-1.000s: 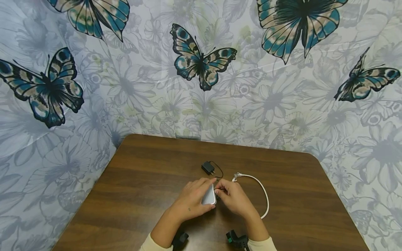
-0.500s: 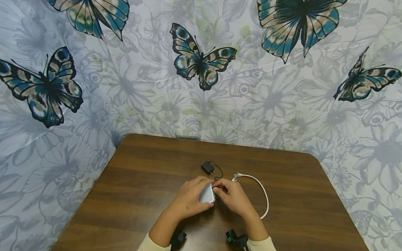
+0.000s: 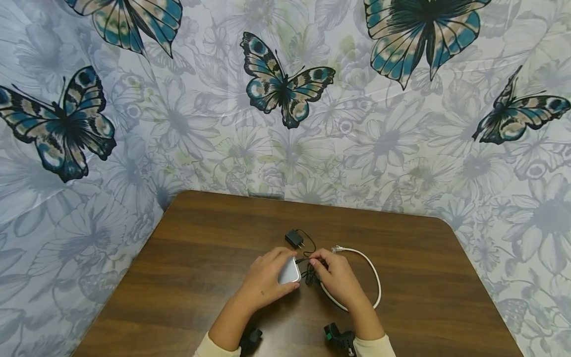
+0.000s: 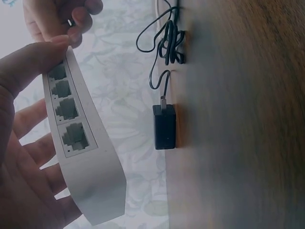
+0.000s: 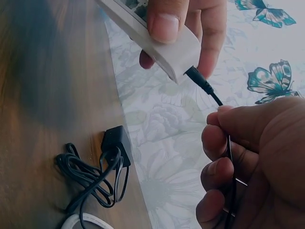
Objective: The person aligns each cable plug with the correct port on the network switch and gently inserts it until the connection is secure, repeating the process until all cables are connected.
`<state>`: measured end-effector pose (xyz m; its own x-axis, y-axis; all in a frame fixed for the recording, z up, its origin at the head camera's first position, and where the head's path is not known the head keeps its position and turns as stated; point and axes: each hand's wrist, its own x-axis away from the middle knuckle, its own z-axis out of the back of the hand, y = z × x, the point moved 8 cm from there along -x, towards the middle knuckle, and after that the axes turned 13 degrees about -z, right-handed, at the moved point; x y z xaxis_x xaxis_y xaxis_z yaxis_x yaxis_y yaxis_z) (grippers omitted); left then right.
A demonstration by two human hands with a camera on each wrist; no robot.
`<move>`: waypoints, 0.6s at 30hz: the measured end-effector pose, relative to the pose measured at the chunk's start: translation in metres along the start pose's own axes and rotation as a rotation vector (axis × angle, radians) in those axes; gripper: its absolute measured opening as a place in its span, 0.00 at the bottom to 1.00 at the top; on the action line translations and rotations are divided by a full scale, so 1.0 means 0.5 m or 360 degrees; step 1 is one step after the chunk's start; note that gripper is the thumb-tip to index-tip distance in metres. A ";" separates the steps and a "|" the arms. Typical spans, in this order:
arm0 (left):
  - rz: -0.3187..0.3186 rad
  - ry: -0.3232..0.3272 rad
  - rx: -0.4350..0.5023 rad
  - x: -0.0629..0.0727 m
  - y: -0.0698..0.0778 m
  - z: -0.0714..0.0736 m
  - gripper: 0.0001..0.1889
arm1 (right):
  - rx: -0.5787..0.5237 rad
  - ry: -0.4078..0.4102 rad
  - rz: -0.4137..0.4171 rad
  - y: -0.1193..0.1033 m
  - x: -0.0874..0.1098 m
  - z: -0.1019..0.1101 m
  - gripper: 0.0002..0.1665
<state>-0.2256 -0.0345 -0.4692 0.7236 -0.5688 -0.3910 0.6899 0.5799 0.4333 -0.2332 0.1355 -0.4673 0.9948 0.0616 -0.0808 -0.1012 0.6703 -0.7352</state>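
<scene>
My left hand (image 3: 263, 283) grips a small white network switch (image 4: 93, 162) between thumb and fingers. Several Ethernet ports (image 4: 67, 109) show along one side of it. At the switch's end, a black barrel plug (image 5: 199, 80) sits in the socket, its cord running out toward my right hand (image 3: 338, 278). The right thumb and index finger pinch this thin black power cord (image 5: 230, 152) a short way behind the plug, with the other fingers curled. Both hands are above the table in the wrist views.
A black power adapter (image 3: 294, 239) lies on the brown table (image 3: 214, 233), prongs exposed, beside bundled cord (image 5: 86, 176). To the right curves a white Ethernet cable (image 3: 378, 277) with a clear connector. Behind the table hangs a butterfly-patterned cloth (image 3: 285, 163).
My right fingers have slid back from the switch's end along the cord, so the plug now shows between hand and switch. The left hand and switch have shifted slightly left.
</scene>
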 end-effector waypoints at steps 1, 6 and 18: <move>0.0003 0.0018 -0.0003 0.000 -0.001 0.001 0.38 | 0.0015 0.0010 -0.0010 0.001 -0.001 0.001 0.03; 0.0043 0.0119 0.0008 0.003 -0.010 0.009 0.37 | 0.0071 0.0059 -0.0014 0.001 -0.003 0.008 0.04; 0.0147 0.0271 -0.0001 0.008 -0.035 0.027 0.38 | 0.0136 0.0206 -0.0019 0.016 -0.009 0.024 0.05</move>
<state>-0.2351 -0.0550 -0.4674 0.7767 -0.4060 -0.4815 0.6203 0.6254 0.4733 -0.2383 0.1494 -0.4647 0.9859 -0.0386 -0.1626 -0.0830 0.7314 -0.6768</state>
